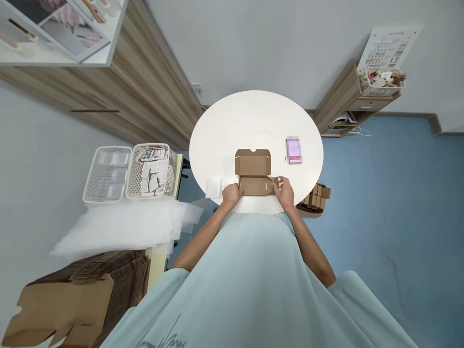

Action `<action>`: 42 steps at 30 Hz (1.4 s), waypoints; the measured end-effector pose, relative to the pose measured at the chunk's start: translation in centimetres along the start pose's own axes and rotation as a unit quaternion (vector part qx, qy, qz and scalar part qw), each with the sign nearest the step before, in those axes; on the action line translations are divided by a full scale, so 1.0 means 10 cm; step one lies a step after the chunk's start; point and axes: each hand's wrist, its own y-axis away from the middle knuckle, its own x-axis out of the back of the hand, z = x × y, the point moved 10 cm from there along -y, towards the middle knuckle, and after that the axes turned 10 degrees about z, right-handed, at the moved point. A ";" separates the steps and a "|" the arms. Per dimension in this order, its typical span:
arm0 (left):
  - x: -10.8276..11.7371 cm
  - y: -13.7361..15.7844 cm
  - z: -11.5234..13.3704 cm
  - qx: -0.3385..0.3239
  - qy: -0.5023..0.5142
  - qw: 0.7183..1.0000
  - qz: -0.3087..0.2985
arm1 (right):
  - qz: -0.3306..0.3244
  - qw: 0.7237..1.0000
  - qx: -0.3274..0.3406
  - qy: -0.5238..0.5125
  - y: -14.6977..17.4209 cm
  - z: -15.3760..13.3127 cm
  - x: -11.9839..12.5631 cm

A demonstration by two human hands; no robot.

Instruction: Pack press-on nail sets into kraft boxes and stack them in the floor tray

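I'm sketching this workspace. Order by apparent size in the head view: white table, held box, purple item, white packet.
1. White table
2. Held box
3. Purple item and white packet: too alike to rank

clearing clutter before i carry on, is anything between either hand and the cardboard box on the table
Nothing visible: the left hand and right hand are both touching the cardboard box at its sides. The pale packet lies outside, left of the left hand.
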 end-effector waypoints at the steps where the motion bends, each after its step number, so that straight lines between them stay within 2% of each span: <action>1: 0.00 0.00 0.00 0.000 0.001 1.000 0.000 | 0.011 0.999 -0.030 0.004 0.02 0.13 0.04; 3: 0.01 0.00 0.01 0.000 0.003 1.000 0.000 | -0.005 0.997 -0.073 0.014 0.07 0.33 0.02; 6: 0.02 0.00 0.03 0.000 0.009 1.000 -0.003 | -0.034 0.995 -0.088 0.014 0.13 0.38 -0.05; 9: 0.02 0.01 0.06 0.002 0.016 1.000 -0.005 | -0.036 0.997 -0.071 -0.006 0.16 0.21 -0.06; 15: -0.01 0.06 0.14 0.001 0.022 1.000 -0.009 | -0.080 0.996 -0.015 -0.031 0.13 -0.21 -0.16; 18: -0.01 0.08 0.15 0.000 0.022 1.000 -0.007 | -0.077 0.997 -0.017 0.017 0.02 -0.22 -0.18; 21: -0.01 0.09 0.15 0.002 0.024 1.000 -0.006 | -0.101 0.991 -0.008 0.088 -0.07 -0.23 -0.26; 29: -0.06 0.15 0.12 0.014 0.022 1.000 -0.011 | -0.131 0.948 0.016 0.291 -0.04 -0.40 -0.35; 38: -0.08 0.24 0.10 0.012 0.056 0.998 0.015 | -0.136 0.941 0.028 0.308 -0.02 -0.44 -0.33; 40: -0.05 0.27 0.02 0.011 0.082 0.996 0.031 | -0.126 0.944 0.020 0.304 0.00 -0.44 -0.25; 42: 0.04 0.27 -0.17 0.023 0.113 0.991 0.070 | -0.116 0.950 0.005 0.291 0.03 -0.44 -0.15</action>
